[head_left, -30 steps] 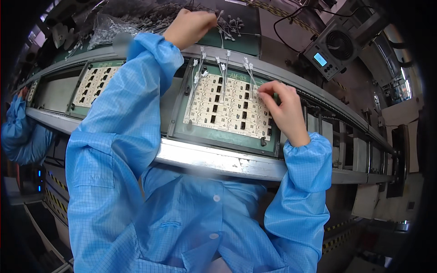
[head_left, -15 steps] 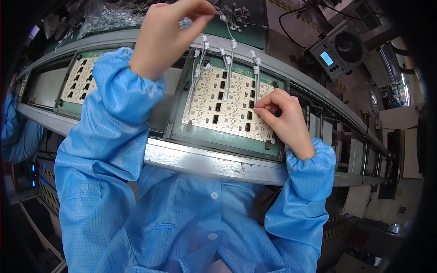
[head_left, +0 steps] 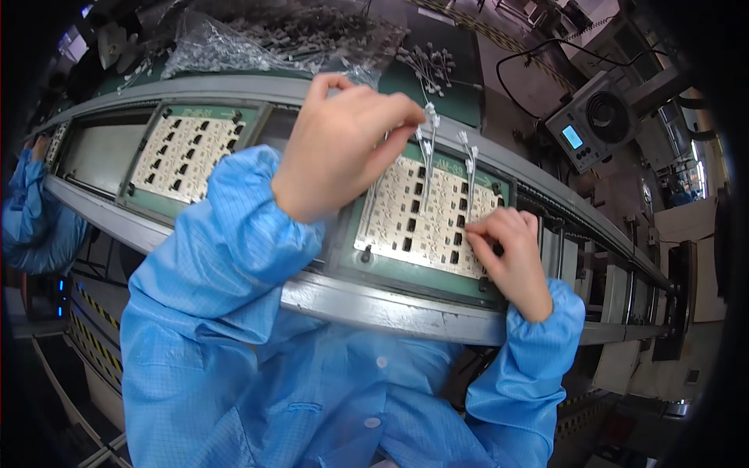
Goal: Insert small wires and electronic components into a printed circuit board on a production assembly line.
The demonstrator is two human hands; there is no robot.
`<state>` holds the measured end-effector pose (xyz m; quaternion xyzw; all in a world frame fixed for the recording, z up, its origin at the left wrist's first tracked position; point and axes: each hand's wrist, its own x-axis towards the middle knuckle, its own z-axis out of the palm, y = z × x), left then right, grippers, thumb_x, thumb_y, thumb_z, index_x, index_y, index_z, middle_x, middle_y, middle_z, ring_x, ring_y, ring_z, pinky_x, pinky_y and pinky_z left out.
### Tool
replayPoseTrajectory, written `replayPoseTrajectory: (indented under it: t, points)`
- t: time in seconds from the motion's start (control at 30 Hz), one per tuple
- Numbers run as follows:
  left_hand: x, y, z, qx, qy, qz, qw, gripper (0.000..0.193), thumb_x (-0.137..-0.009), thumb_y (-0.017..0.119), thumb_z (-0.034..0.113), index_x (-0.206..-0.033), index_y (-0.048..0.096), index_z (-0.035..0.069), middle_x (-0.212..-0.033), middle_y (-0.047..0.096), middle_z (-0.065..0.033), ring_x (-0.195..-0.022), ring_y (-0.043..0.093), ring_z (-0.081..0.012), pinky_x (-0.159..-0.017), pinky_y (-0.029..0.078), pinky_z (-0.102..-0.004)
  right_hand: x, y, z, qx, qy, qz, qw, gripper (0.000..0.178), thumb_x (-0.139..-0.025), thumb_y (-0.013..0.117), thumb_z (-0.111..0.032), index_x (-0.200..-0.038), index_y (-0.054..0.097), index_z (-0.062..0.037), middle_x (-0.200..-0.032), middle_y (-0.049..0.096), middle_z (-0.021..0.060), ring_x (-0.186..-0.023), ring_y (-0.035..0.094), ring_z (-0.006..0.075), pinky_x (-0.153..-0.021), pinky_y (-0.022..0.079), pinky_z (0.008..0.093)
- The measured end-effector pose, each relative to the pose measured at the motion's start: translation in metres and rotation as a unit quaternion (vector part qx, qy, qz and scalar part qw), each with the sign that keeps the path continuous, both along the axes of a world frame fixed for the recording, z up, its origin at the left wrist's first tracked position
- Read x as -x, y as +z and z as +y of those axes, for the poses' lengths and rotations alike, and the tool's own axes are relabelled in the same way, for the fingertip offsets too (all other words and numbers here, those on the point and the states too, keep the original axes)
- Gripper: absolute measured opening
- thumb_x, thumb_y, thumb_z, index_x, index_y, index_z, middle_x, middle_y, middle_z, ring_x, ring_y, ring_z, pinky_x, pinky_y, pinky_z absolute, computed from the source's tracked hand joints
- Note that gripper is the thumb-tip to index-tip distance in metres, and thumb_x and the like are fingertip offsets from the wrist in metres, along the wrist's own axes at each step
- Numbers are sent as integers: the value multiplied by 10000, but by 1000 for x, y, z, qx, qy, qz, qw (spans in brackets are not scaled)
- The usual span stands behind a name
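My left hand [head_left: 343,148] is above the far-left part of a cream circuit board panel [head_left: 433,253]. Its thumb and forefinger are pinched at a thin wire lead with a white connector [head_left: 431,117]. The panel has columns of black components and sits in a green fixture [head_left: 374,269]. Low over the panel's right side, my right hand [head_left: 512,253] has thumb and forefinger closed together beside a black component. Whatever is between those fingertips is too small to make out. White-tipped wire leads [head_left: 471,160] lie across the panel's far edge; my left hand hides its far-left corner.
A clear plastic bag [head_left: 214,51] and many wire leads lie beyond the metal rail [head_left: 390,312]. A small loose bunch of leads [head_left: 429,66] is nearby. Another panel in its fixture [head_left: 187,156] is at left. A grey fan unit [head_left: 589,117] stands at right.
My left hand has come nearer and slightly right, from by the lead pile to over the panel's far edge. My right hand stays at the panel's right side. The whole view has shifted.
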<state>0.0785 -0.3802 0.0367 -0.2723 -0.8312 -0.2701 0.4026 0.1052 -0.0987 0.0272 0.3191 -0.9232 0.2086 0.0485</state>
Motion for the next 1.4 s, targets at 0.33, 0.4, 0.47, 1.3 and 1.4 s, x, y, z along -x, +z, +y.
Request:
replayPoseTrajectory:
  t: [0.33,0.4,0.47,1.3,1.4]
  points:
    - [-15,0,0,21,4,26,999,189,-719,732,87,-880,645,136,-783,650,23,-791,620,-162,-843,419,-389,48,37,-16,-56,79,-74,993,136,-859,624,-69,-960,691,-9,-881,612,93,-843,593,276,-794,452,357]
    - [-16,-3,-1,29,25,43,998,207,-698,743,97,-886,669,142,-810,667,34,-817,634,-154,-851,423,-392,86,33,-44,54,47,-43,996,159,-848,624,-43,-994,665,6,-899,631,137,-829,630,293,-725,497,352]
    - [-9,-15,3,40,54,76,995,140,-709,705,150,-837,647,154,-796,644,37,-841,623,-157,-886,434,-407,133,16,-63,49,31,95,994,189,-855,631,-43,-1037,637,8,-957,651,163,-847,648,289,-747,503,355]
    - [5,-32,32,-1,41,142,989,133,-647,658,144,-682,548,77,-627,572,-50,-795,546,-246,-883,387,-466,254,60,-69,223,-16,-1,975,74,-936,574,-87,-967,543,-27,-794,519,47,-720,475,112,-658,395,265]
    - [6,-33,34,-4,35,144,989,130,-645,660,141,-683,554,76,-618,570,-45,-799,547,-243,-884,385,-464,270,66,-47,191,-36,4,981,107,-942,569,-87,-1026,558,-21,-841,557,48,-756,511,111,-693,418,266]
